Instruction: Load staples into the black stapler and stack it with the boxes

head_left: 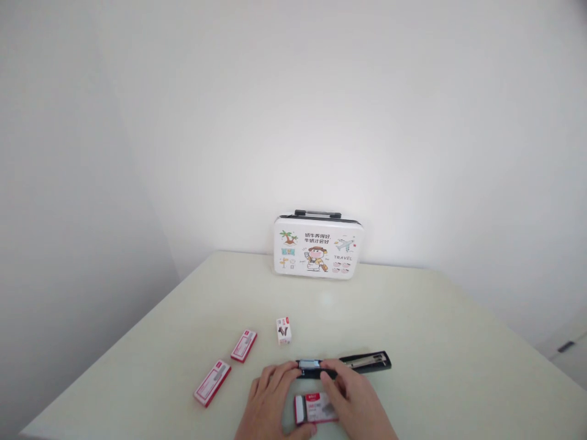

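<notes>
Black stapler (343, 363) lies opened on the worktop (413, 318), both hands' fingers pinching its near end, left hand (270, 397) and right hand (353, 400) flanking a staple box (314, 408).

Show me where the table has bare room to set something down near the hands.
Bare room: the table right of the black stapler, and the strip between the small white box and the white case. Crowded: around the left hand and right hand, with the open staple box between them and two red boxes at left.
</notes>
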Available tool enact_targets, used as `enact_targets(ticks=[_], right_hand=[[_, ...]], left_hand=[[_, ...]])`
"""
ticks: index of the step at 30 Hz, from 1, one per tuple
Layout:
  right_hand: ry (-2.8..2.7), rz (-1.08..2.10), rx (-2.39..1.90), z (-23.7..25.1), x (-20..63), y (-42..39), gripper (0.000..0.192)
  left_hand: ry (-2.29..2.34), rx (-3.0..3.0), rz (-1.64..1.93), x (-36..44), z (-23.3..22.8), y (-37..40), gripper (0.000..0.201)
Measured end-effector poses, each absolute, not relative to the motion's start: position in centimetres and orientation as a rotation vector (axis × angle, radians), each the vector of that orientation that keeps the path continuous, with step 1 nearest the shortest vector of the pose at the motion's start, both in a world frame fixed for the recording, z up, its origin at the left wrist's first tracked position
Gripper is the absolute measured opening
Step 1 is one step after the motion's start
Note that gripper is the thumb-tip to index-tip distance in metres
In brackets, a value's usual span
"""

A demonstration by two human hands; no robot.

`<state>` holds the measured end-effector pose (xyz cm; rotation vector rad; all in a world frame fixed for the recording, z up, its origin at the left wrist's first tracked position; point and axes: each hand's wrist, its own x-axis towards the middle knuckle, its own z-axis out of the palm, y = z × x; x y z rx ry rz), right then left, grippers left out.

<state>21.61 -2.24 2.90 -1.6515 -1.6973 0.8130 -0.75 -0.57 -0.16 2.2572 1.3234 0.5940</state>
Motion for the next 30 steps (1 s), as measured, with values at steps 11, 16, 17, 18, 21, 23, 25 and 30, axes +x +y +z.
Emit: enact_targets(ticks=[11, 16, 17, 18, 21, 23, 25, 30], right_hand=[[-1.498, 0.896, -1.536, 1.7, 18.4, -0.3, 0.028], [-1.736, 0.756, -1.469, 4.3, 17.7, -0.6, 0.024], [-1.791, 0.736, -1.468, 4.7, 17.6, -0.8, 0.021], [-1.856, 0.735, -1.469, 5.0, 17.6, -1.0, 0.018], [-2.091, 0.742, -1.485, 5.3, 17.7, -1.6, 0.013], [-2.202, 0.725, -1.503, 5.1, 17.8, -1.9, 0.017], [-2.245, 0.698, -1.515, 4.8, 18.1, -2.0, 0.019], [-2.245, 0.674, -1.483, 4.1, 18.2, -2.0, 0.02]], left_hand=[[1.253, 2.242, 0.596, -1.0, 0.1, -0.5, 0.073], [1.273, 2.238, 0.59, -1.0, 0.7, -0.9, 0.047], [1.278, 2.234, 0.584, -1.0, 0.8, -0.9, 0.047], [1.282, 2.23, 0.582, -0.9, 0.8, -1.0, 0.049], [1.312, 2.225, 0.613, -0.8, 1.0, -1.1, 0.05], [1.324, 2.233, 0.635, -0.6, 1.0, -1.2, 0.04], [1.325, 2.238, 0.639, -0.5, 1.1, -1.3, 0.034], [1.328, 2.244, 0.659, -0.5, 1.0, -1.4, 0.037]])
